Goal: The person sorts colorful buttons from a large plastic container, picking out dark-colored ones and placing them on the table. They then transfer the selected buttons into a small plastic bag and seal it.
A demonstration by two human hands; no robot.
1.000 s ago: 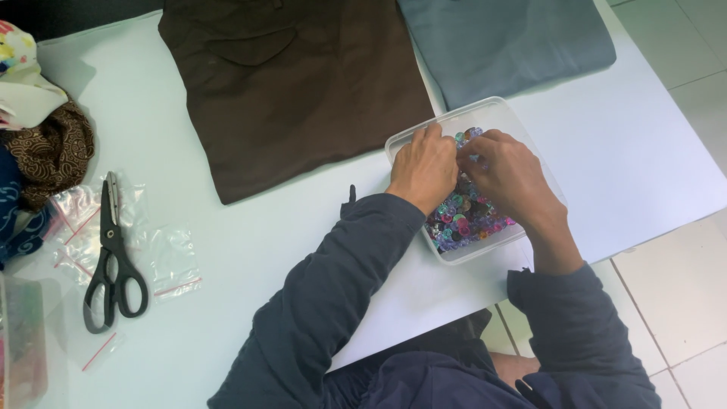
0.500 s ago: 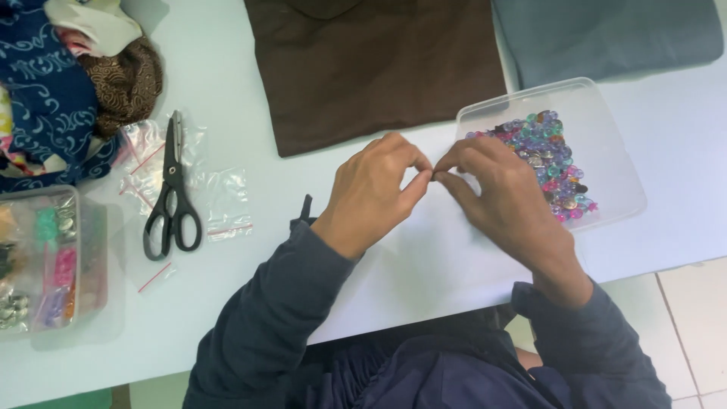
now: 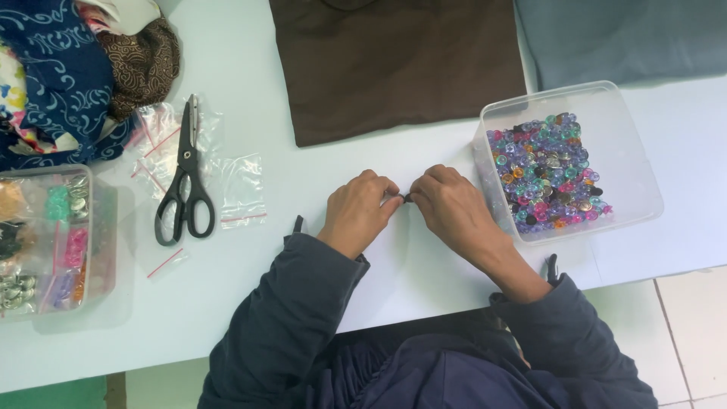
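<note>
On the pale worktop [image 3: 318,182], near the front edge, the two hands meet with their fingertips pressed together. The left hand [image 3: 362,210] and the right hand [image 3: 453,206] are both curled, and they pinch one tiny dark piece [image 3: 407,198] between them. It is too small to tell what it is. Both arms wear puffy dark blue sleeves [image 3: 291,318].

Just beside the right hand sits a clear plastic box [image 3: 632,163] full of shiny little beads [image 3: 547,170], purple, green, pink and orange. Behind the hands lies a flat brown cloth [image 3: 397,64], with a grey-blue cloth [image 3: 621,38] next to it. Off to the left, black scissors [image 3: 184,182] lie on small clear bags [image 3: 238,189]. Another clear box [image 3: 98,242] with bits inside sits at the far left, near a pile of patterned cloth [image 3: 68,76].
</note>
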